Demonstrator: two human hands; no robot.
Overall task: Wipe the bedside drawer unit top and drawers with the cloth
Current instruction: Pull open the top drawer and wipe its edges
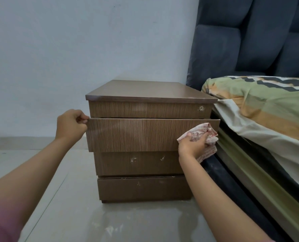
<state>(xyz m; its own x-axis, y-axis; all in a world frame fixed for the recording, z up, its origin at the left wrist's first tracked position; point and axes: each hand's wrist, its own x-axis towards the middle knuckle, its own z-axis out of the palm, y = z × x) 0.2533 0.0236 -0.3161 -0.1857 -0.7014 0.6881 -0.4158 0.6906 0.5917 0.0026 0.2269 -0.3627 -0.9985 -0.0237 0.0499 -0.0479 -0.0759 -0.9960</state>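
Dim, soft, even indoor light; faint glare on the glossy floor [110,224]; wide-angle bending at edges; slightly soft focus

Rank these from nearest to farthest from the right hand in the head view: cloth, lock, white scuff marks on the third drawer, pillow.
1. cloth, gripped in the right hand.
2. white scuff marks, lower left; lock, above: too close to call.
3. pillow, on the bed, upper right.

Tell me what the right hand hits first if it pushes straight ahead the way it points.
The cloth it holds, then the second drawer's front. The right hand points at that panel's right end; whether the cloth already touches it is unclear.
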